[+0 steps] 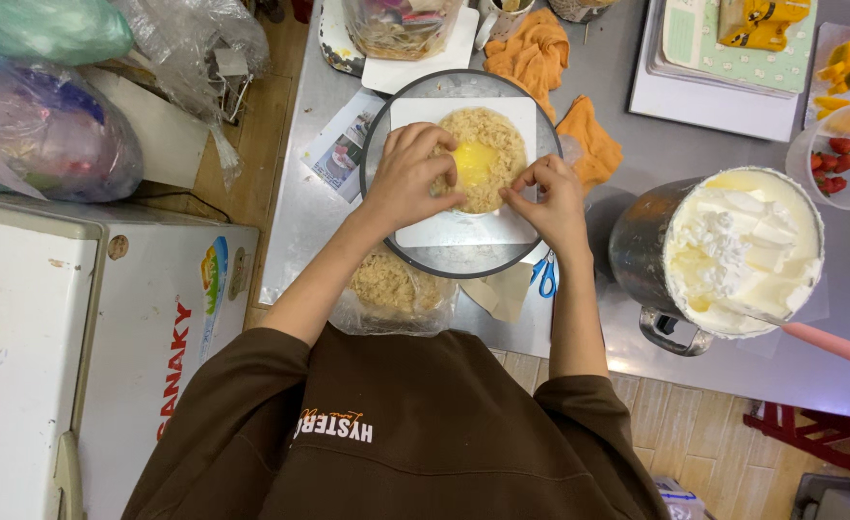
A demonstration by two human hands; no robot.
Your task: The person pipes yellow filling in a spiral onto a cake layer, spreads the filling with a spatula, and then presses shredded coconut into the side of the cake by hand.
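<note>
A round crumb-covered cake [487, 159] with a yellow patch on top sits on a white square board [463, 229], which rests on a round turntable [463, 262]. My left hand [405, 178] presses against the cake's left side, fingers curled over its edge. My right hand [552, 197] pinches at the cake's lower right edge. Both hands touch the crumb coating and hold no tool.
A clear bag of crumbs [391, 289] lies at the table's near edge. Right of it stands a metal pot of whipped cream [733, 250] with a pink-handled spatula [834, 347]. Blue scissors [544, 274], orange cloths [540, 58], a bowl of strawberries [839, 159] and a white chest freezer [78, 327] surround the steel table [637, 164].
</note>
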